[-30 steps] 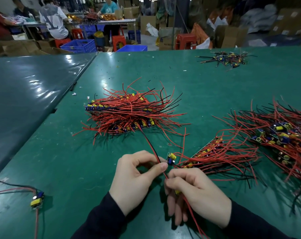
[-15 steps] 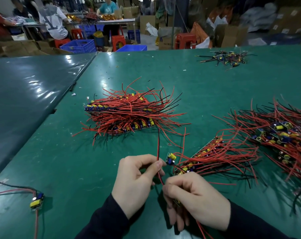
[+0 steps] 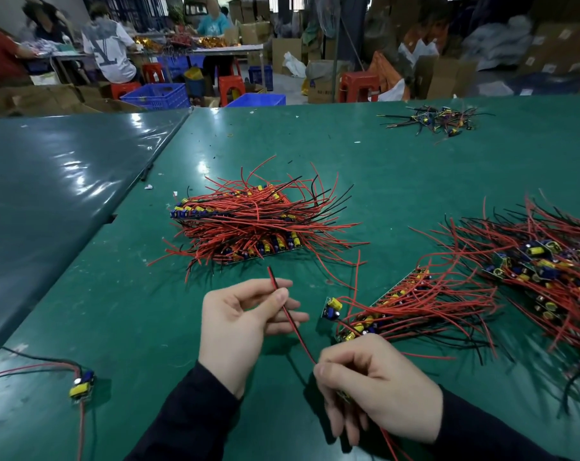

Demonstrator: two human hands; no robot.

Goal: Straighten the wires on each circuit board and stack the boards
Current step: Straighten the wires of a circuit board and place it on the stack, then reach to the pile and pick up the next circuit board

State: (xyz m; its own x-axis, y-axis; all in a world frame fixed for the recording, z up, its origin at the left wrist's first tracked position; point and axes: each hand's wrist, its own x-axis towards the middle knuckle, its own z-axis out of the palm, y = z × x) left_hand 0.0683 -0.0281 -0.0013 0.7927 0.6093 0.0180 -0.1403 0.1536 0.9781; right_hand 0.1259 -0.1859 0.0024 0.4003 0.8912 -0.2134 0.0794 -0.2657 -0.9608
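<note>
My right hand [image 3: 375, 390] grips a small circuit board [image 3: 346, 398], mostly hidden under the fingers, with only a yellow part showing. A red and black wire pair [image 3: 296, 331] runs up and left from that hand. My left hand [image 3: 242, 324] pinches the pair near its free end between thumb and forefinger. A stack of boards [image 3: 248, 224] with red wires fanned to the right lies beyond the hands. A short row of boards [image 3: 398, 311] lies just right of my hands.
A large tangled pile of boards and wires [image 3: 531, 261] fills the right side of the green table [image 3: 132, 294]. One loose board [image 3: 80, 385] with its leads lies at the near left. A small heap of parts [image 3: 431, 119] sits far back. People work at tables behind.
My left hand has slid outward along the wire pair to near its tip, pulling it straight. My right hand has drawn back toward me with the board.
</note>
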